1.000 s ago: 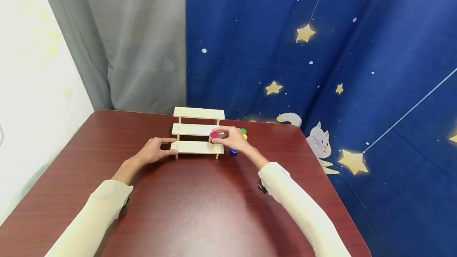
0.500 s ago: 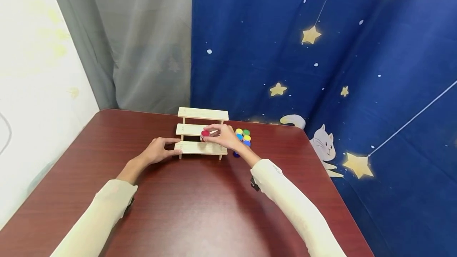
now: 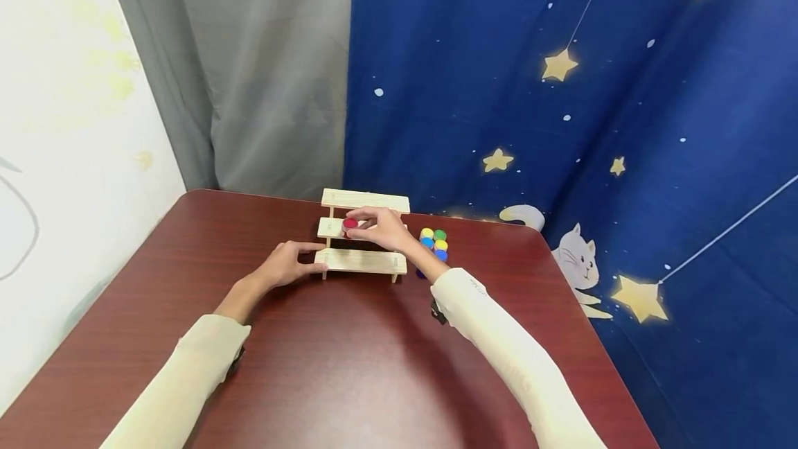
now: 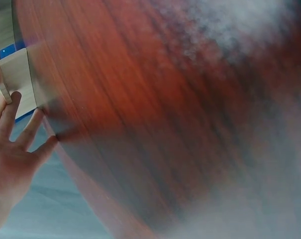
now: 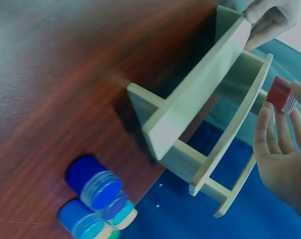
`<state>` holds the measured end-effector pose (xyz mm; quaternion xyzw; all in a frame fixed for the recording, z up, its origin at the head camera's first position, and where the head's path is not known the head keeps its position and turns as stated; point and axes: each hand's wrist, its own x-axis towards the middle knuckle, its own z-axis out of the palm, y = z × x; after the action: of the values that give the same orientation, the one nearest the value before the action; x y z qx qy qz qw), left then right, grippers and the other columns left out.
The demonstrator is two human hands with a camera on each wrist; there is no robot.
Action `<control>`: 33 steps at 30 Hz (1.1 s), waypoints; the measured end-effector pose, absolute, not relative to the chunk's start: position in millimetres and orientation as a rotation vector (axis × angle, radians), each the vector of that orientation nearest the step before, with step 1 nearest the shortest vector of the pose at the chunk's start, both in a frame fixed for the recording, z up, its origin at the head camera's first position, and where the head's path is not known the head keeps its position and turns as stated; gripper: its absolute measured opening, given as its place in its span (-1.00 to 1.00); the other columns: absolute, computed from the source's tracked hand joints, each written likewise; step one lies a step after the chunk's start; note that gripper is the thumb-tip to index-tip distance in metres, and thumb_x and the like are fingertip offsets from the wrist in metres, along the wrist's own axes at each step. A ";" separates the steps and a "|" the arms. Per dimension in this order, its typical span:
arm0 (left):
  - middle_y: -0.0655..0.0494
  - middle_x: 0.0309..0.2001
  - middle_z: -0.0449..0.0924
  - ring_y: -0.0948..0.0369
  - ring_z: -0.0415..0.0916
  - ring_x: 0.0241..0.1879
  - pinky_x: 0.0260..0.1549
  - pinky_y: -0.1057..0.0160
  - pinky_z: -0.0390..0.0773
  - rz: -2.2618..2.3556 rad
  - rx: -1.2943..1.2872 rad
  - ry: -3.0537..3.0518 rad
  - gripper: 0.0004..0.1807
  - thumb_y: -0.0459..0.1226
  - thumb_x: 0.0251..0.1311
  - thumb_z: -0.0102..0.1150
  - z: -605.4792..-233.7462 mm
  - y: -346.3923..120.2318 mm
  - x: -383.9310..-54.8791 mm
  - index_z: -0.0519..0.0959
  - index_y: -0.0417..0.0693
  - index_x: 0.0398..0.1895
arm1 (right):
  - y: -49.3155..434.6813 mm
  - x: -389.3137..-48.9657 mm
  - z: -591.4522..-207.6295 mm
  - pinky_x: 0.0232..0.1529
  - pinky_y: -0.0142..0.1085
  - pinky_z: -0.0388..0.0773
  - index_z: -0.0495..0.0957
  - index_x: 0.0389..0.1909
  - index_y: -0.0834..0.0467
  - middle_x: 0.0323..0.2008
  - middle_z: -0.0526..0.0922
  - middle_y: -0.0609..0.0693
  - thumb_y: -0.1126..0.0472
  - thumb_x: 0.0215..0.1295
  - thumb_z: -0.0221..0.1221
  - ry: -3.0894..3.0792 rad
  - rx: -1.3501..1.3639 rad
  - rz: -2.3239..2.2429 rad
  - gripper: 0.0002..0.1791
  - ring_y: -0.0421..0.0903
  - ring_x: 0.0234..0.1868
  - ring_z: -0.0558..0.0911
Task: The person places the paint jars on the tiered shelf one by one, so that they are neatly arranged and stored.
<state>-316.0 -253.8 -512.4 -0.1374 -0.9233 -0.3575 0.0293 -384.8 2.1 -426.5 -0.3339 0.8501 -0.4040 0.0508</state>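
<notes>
A three-step wooden display shelf stands near the table's far edge. My left hand holds the left end of its lowest board; in the left wrist view the other fingers spread along the shelf's side. My right hand pinches a small red paint pot between thumb and fingertips at the middle board, towards its left. The right wrist view has the red pot beside the boards; whether it touches one I cannot tell.
Several small paint pots with yellow, green and blue tops cluster on the table right of the shelf. The right forearm partly covers them in the head view. Behind the table hang a grey curtain and a blue star-patterned curtain.
My right hand has carried the red paint pot left and up, from near the lowest board's right end to the middle board's left part. The left hand stays on the shelf. The head view has shifted slightly.
</notes>
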 end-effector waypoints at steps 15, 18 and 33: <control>-0.24 0.30 0.57 -0.14 0.47 0.32 0.24 -0.18 0.47 -1.138 -0.389 -2.892 -0.35 0.06 0.26 0.44 -511.5 -249.8 -316.9 0.61 -0.03 0.34 | -21.2 -412.5 -398.6 -0.08 -0.32 0.68 0.70 0.18 0.07 0.04 0.77 0.00 0.15 0.28 0.47 2.653 -1.011 -1.214 -0.56 -0.08 -0.09 0.79; -0.24 0.30 0.56 -0.15 0.46 0.32 0.24 -0.18 0.47 -1.139 -0.387 -2.892 -0.35 0.07 0.26 0.44 -511.7 -250.8 -316.2 0.61 -0.03 0.35 | -27.2 -419.0 -395.4 -0.09 -0.32 0.68 0.69 0.19 0.09 0.04 0.78 0.01 0.15 0.28 0.46 2.680 -1.016 -1.228 -0.55 -0.05 -0.08 0.79; -0.18 0.31 0.57 -0.14 0.46 0.31 0.22 -0.17 0.48 -1.144 -0.358 -2.888 -0.37 0.06 0.25 0.45 -512.7 -252.3 -312.2 0.62 0.04 0.34 | -49.2 -438.3 -412.5 -0.10 -0.35 0.69 0.66 0.22 0.18 0.08 0.76 0.10 0.20 0.34 0.42 2.697 -0.910 -1.372 -0.56 0.03 -0.02 0.78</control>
<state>-312.2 -252.3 -512.7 -0.1146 -0.9235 -0.3659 0.0075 -438.3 -49.2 -412.5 -0.2880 0.8535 -0.4342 -0.0094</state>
